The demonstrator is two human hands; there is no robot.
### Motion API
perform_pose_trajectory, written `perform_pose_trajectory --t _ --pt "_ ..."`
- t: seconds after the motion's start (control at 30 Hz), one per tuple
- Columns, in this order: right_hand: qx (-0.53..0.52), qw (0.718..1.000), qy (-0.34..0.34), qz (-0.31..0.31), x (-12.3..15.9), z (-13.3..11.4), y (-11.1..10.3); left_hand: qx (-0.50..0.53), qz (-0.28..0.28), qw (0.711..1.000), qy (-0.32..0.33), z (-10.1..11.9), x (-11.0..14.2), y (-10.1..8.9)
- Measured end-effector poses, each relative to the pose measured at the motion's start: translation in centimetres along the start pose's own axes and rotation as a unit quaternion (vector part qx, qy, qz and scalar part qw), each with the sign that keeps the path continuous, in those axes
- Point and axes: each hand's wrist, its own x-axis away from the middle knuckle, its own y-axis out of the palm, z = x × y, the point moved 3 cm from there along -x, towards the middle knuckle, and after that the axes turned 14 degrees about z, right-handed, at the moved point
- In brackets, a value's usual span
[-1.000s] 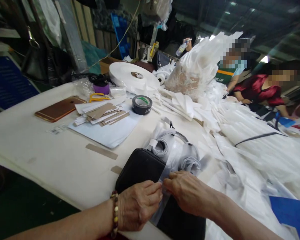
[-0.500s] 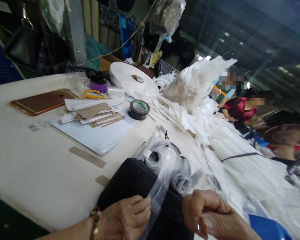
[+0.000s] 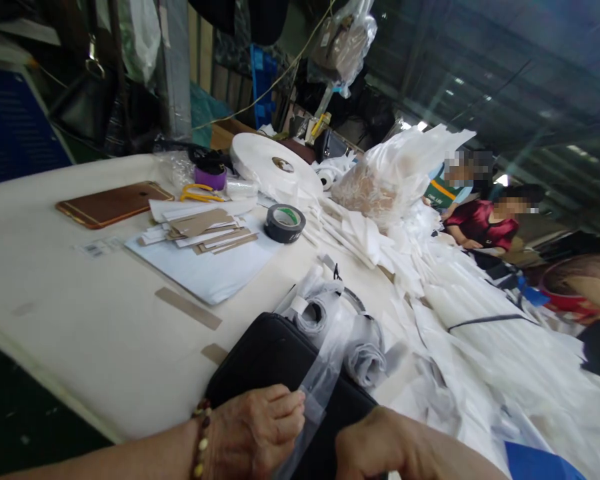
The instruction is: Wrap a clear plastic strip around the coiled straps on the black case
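Note:
My left hand pinches a clear plastic strip between thumb and fingers, and a beaded bracelet circles its wrist. The strip runs down across a black padded case lying on the white table. Two rolls of translucent plastic film sit just beyond the case. My right hand is low at the bottom edge, apart from the strip, with its fingers cut off by the frame.
Toward the back of the table are a phone, paper sheets and tags, black tape, yellow scissors and a large white roll. White material is heaped at right. Two co-workers sit beyond it.
My right hand has let go of the strip and dropped to the bottom edge. My left hand stays on the strip. The whole view has shifted slightly.

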Motion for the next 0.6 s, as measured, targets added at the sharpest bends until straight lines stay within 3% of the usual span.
perform_pose_trajectory --t 0.07,0.1,0.17,0.23,0.3,0.4,0.6 --pt "0.176 0.984 0.005 -0.007 -1.7 0.4 0.0 0.001 -0.031 0.999 0.010 -0.2 -0.1 0.0" --pt "0.268 0.963 0.006 0.001 -2.7 0.6 0.1 0.000 -0.045 0.999 0.013 -0.3 -0.2 0.0" --pt "0.435 0.900 0.008 0.033 -4.4 1.2 0.2 -0.003 -0.062 0.998 0.011 -0.4 -0.3 -0.1" --pt "0.532 0.845 0.003 0.058 -5.5 1.9 0.4 -0.001 -0.067 0.998 0.007 -0.4 -0.4 -0.2" --pt "0.559 0.826 -0.009 0.070 -5.9 2.4 0.7 0.004 -0.062 0.998 0.007 -0.4 -0.5 -0.2" --pt "0.567 0.821 -0.009 0.073 -6.1 2.7 0.8 0.006 -0.055 0.998 0.006 -0.4 -0.5 -0.2" --pt "0.572 0.807 0.072 0.128 -6.7 2.1 0.2 0.008 -0.066 0.998 0.007 -0.4 -0.7 -0.2"
